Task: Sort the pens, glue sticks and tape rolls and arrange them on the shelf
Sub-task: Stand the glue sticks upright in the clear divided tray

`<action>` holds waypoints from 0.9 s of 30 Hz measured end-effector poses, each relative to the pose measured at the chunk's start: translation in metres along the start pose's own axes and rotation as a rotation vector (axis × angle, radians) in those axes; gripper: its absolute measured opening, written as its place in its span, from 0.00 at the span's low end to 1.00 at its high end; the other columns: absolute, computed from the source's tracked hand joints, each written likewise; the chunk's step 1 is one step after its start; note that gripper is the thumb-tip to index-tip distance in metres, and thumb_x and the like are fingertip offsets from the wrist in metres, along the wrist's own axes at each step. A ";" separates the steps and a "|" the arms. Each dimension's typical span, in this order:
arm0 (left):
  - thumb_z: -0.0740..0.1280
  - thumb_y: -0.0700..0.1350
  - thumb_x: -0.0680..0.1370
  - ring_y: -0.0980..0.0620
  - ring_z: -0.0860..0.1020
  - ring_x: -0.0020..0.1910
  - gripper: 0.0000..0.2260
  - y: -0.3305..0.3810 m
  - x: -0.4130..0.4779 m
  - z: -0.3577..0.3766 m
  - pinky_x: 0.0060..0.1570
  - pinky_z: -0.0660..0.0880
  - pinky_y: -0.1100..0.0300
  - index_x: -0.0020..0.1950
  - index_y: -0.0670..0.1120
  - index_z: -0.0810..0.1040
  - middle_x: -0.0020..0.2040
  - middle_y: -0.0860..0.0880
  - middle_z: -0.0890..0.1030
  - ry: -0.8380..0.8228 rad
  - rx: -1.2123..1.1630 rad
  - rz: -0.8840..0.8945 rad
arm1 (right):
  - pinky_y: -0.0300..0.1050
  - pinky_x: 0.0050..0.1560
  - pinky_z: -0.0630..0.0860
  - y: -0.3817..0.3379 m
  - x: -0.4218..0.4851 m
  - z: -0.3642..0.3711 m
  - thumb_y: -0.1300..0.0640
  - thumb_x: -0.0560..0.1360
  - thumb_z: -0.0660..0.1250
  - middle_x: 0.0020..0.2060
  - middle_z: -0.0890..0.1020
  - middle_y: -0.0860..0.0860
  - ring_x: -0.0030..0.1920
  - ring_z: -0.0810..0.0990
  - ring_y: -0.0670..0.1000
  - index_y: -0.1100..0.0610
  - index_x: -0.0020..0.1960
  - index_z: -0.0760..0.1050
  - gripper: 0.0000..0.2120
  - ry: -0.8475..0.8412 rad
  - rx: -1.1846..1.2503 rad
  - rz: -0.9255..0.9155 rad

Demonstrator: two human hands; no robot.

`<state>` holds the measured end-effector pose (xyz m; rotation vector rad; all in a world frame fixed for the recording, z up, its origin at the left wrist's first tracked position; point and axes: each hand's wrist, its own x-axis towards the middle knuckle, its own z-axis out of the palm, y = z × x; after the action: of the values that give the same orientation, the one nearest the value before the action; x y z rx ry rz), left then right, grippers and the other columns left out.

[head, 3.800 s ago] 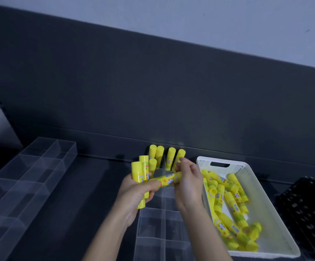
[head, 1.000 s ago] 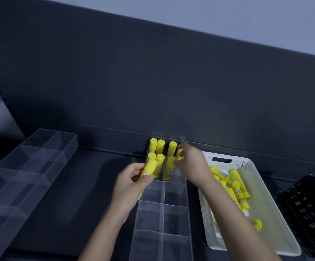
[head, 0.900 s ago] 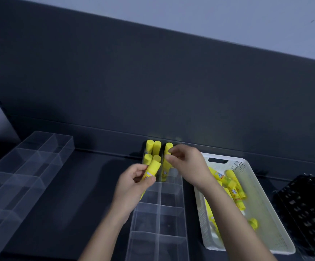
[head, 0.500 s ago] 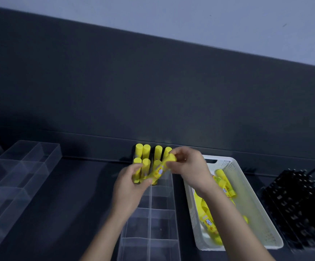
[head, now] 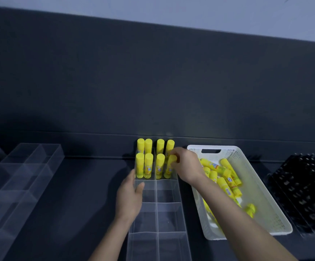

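Several yellow glue sticks (head: 144, 160) stand upright in the far compartments of a clear divided organizer (head: 168, 208) on the dark shelf. My right hand (head: 185, 166) pinches the top of the front right glue stick (head: 169, 167), which stands slightly tilted in its compartment. My left hand (head: 128, 197) rests against the organizer's left wall with fingers relaxed and holds nothing. More glue sticks (head: 222, 178) lie loose in a white perforated basket (head: 265, 200) to the right.
A second clear divided organizer (head: 15, 178) with bare compartments sits at the left. A black rack (head: 301, 194) stands at the far right. The dark back panel of the shelf rises right behind the organizers.
My right hand took the glue stick from my left hand and set it into the front right compartment. My left hand dropped to the organizer's left wall, now holding nothing.
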<state>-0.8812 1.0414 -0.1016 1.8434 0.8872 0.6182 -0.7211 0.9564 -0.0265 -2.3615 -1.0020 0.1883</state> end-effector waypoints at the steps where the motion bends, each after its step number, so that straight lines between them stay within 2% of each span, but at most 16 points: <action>1: 0.66 0.37 0.78 0.55 0.72 0.66 0.23 0.000 0.000 0.000 0.65 0.68 0.59 0.73 0.49 0.68 0.65 0.55 0.75 0.006 0.024 0.009 | 0.35 0.40 0.64 0.000 0.001 0.001 0.67 0.69 0.64 0.50 0.82 0.55 0.50 0.78 0.55 0.56 0.57 0.78 0.18 0.000 0.001 0.002; 5: 0.67 0.37 0.78 0.56 0.74 0.62 0.22 0.001 0.001 0.000 0.59 0.68 0.63 0.70 0.49 0.70 0.62 0.55 0.77 0.025 0.070 0.030 | 0.34 0.38 0.63 0.001 0.004 0.003 0.67 0.70 0.64 0.50 0.82 0.56 0.49 0.78 0.56 0.56 0.57 0.78 0.18 -0.011 -0.003 -0.017; 9: 0.67 0.37 0.77 0.56 0.74 0.62 0.22 0.001 0.001 0.000 0.59 0.69 0.62 0.71 0.49 0.70 0.62 0.54 0.77 0.021 0.099 0.014 | 0.36 0.41 0.65 0.000 0.004 0.005 0.66 0.71 0.64 0.51 0.82 0.56 0.50 0.78 0.56 0.56 0.59 0.77 0.17 -0.035 -0.021 -0.053; 13: 0.66 0.37 0.78 0.60 0.71 0.56 0.20 0.000 0.000 -0.001 0.54 0.68 0.64 0.69 0.47 0.70 0.59 0.55 0.76 0.030 0.110 -0.018 | 0.39 0.42 0.69 0.005 -0.001 -0.004 0.67 0.70 0.64 0.50 0.81 0.56 0.49 0.79 0.56 0.56 0.59 0.76 0.18 -0.060 -0.032 -0.075; 15: 0.66 0.38 0.77 0.56 0.73 0.57 0.19 0.000 0.000 -0.002 0.54 0.68 0.62 0.67 0.46 0.71 0.58 0.54 0.76 0.011 0.109 -0.030 | 0.41 0.44 0.71 0.013 -0.005 -0.015 0.67 0.70 0.63 0.49 0.82 0.56 0.50 0.79 0.56 0.58 0.58 0.76 0.18 -0.029 -0.023 -0.090; 17: 0.68 0.39 0.76 0.50 0.75 0.57 0.17 0.003 0.001 -0.004 0.53 0.70 0.59 0.65 0.43 0.72 0.58 0.50 0.77 0.026 0.148 -0.041 | 0.37 0.44 0.68 0.027 -0.011 -0.029 0.66 0.70 0.64 0.51 0.82 0.54 0.51 0.80 0.54 0.57 0.59 0.76 0.18 0.013 -0.055 -0.083; 20: 0.72 0.41 0.73 0.44 0.73 0.60 0.21 0.019 0.003 -0.009 0.54 0.69 0.57 0.63 0.39 0.71 0.59 0.43 0.75 0.138 0.223 -0.062 | 0.40 0.45 0.69 0.059 -0.026 -0.050 0.62 0.73 0.65 0.51 0.82 0.52 0.52 0.80 0.53 0.57 0.58 0.77 0.14 0.052 -0.121 -0.025; 23: 0.74 0.41 0.71 0.44 0.71 0.60 0.20 0.051 0.004 -0.007 0.55 0.68 0.56 0.59 0.40 0.73 0.58 0.42 0.74 0.188 0.249 0.054 | 0.43 0.43 0.71 0.091 -0.046 -0.064 0.62 0.73 0.66 0.45 0.83 0.52 0.47 0.80 0.54 0.58 0.52 0.79 0.08 0.078 -0.114 0.072; 27: 0.73 0.43 0.72 0.47 0.73 0.56 0.17 0.093 -0.003 0.019 0.56 0.71 0.56 0.59 0.44 0.74 0.57 0.49 0.72 0.048 0.265 0.217 | 0.48 0.42 0.72 0.122 -0.068 -0.071 0.62 0.73 0.65 0.37 0.81 0.53 0.41 0.78 0.55 0.59 0.44 0.78 0.03 0.057 -0.127 0.155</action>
<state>-0.8405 1.0032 -0.0245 2.1916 0.8382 0.7074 -0.6703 0.8093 -0.0399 -2.5472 -0.8264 0.1179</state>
